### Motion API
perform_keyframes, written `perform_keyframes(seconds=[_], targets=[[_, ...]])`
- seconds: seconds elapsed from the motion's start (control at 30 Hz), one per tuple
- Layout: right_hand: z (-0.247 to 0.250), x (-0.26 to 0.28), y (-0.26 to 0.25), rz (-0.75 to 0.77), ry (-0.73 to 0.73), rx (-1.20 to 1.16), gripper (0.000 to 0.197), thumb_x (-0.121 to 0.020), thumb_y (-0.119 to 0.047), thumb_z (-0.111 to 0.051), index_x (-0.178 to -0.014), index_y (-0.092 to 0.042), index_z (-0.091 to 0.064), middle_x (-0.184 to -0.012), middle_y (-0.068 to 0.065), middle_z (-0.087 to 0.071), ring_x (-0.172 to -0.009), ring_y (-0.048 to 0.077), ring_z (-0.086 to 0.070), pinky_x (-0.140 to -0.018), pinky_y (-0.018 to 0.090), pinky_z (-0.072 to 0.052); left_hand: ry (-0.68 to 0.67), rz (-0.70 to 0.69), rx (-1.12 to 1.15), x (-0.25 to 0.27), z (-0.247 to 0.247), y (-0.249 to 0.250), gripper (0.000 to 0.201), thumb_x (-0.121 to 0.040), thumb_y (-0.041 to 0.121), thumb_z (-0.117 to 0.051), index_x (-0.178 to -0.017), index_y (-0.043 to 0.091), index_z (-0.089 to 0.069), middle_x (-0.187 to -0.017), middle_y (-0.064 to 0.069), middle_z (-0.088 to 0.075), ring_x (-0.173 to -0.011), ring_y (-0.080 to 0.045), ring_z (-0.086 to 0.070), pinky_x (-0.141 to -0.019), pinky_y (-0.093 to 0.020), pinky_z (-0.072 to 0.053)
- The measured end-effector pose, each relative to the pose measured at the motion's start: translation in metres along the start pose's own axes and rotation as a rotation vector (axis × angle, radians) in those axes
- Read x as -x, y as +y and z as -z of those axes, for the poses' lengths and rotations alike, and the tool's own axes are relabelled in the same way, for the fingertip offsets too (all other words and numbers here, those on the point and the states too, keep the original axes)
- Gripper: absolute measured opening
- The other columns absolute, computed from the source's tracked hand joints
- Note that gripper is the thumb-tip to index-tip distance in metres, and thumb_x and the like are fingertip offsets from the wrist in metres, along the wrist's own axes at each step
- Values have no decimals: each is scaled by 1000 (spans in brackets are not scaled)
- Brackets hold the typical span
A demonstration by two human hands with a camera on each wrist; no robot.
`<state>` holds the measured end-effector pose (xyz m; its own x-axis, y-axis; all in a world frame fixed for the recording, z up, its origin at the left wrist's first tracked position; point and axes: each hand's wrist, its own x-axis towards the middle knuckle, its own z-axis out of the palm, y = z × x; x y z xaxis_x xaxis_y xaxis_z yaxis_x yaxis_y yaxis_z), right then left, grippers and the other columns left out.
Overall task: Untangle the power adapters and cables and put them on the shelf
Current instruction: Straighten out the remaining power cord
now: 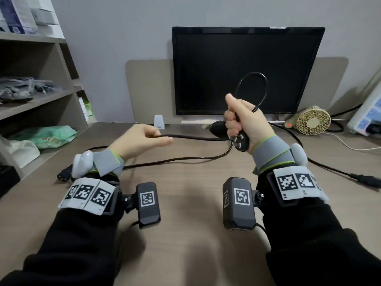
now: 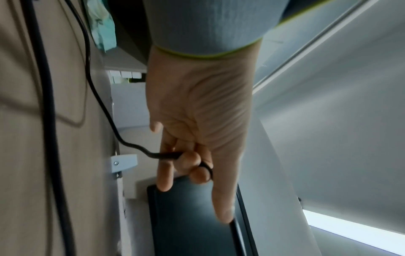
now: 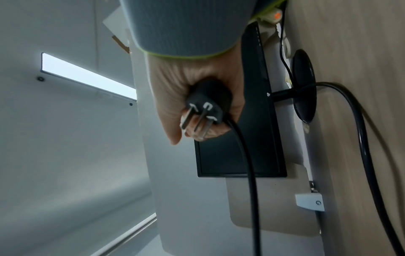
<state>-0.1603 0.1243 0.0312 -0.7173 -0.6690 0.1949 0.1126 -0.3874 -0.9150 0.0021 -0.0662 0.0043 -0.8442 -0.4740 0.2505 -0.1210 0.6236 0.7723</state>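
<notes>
Above the wooden desk [image 1: 185, 203] my right hand [image 1: 235, 124] grips a black power plug [image 1: 240, 143], prongs pointing down and toward me. A loop of its black cable [image 1: 252, 87] arcs above the fist. My left hand [image 1: 162, 138] pinches the same cable [image 1: 195, 137] between thumb and fingers, and the cable runs nearly taut between the two hands. In the right wrist view the plug [image 3: 206, 104] sits in my fist [image 3: 197, 121]. The left wrist view shows the cable [image 2: 162, 155] pinched in my fingers [image 2: 192, 164]. More cable lies slack on the desk, ending in a connector [image 1: 62, 176] near my left wrist.
The shelf unit [image 1: 41, 98] stands at the left, holding bagged cables and boxes, with a green bag [image 1: 47, 137] at its foot. A black monitor [image 1: 247, 69] stands behind the hands. A small fan [image 1: 313, 120], a power strip [image 1: 369, 114] and another cable end [image 1: 362, 179] lie at the right.
</notes>
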Motion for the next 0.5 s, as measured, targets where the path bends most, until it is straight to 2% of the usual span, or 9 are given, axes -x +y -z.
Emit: perform_keyframes(seconds=[0.1, 0.2, 0.23, 0.3, 0.37, 0.43, 0.5], targets=[[-7, 4, 8, 37, -54, 268, 25, -90, -27, -63, -70, -15, -56, -64, -4, -57, -37, 5, -33, -34, 16, -31, 156, -63, 136, 1, 8, 6, 48, -64, 38, -84, -53, 17, -43, -49, 8, -36, -49, -8, -30, -48, -19, -25], [-23, 9, 23, 54, -152, 510, 11, -87, -26, -67, -88, -15, -67, -82, 6, -63, -40, 8, -38, -39, 18, -34, 282, -146, 185, 0, 7, 19, 41, -78, 15, -76, -59, 14, -40, -40, 16, -42, -40, 1, -36, -45, -9, -29], [-28, 10, 27, 51, -186, 536, 14, -86, -24, -68, -96, -14, -68, -84, 6, -62, -41, 8, -38, -40, 19, -35, 302, -171, 187, -1, 7, 24, 37, -80, 13, -73, -61, 14, -42, -40, 17, -43, -40, 2, -37, -46, -9, -30], [-34, 11, 35, 38, -245, 526, 26, -86, -20, -68, -110, -11, -66, -84, 0, -64, -44, 5, -41, -43, 18, -37, 307, -212, 180, -3, 5, 33, 30, -84, 15, -70, -66, 14, -47, -43, 17, -41, -44, 1, -37, -51, -16, -34], [-38, 10, 40, 47, -295, 555, 30, -85, -20, -69, -115, -15, -64, -92, -4, -68, -55, 0, -51, -45, 15, -38, 297, -229, 204, -5, 0, 41, 27, -89, 17, -64, -68, 16, -47, -50, 16, -38, -47, -1, -36, -54, -23, -37], [-40, 11, 44, 80, -326, 620, 35, -83, -22, -72, -117, -19, -64, -103, -6, -70, -70, -3, -58, -47, 11, -39, 261, -233, 293, -5, -10, 50, 28, -93, 18, -57, -69, 17, -44, -56, 10, -34, -47, -3, -34, -50, -21, -35], [-43, 12, 48, 97, -349, 581, 33, -82, -13, -72, -114, -13, -64, -97, -8, -69, -68, -8, -59, -54, 7, -41, 198, -225, 428, -4, -21, 61, 28, -97, 17, -49, -70, 17, -40, -59, 7, -32, -49, -5, -30, -47, -19, -30]])
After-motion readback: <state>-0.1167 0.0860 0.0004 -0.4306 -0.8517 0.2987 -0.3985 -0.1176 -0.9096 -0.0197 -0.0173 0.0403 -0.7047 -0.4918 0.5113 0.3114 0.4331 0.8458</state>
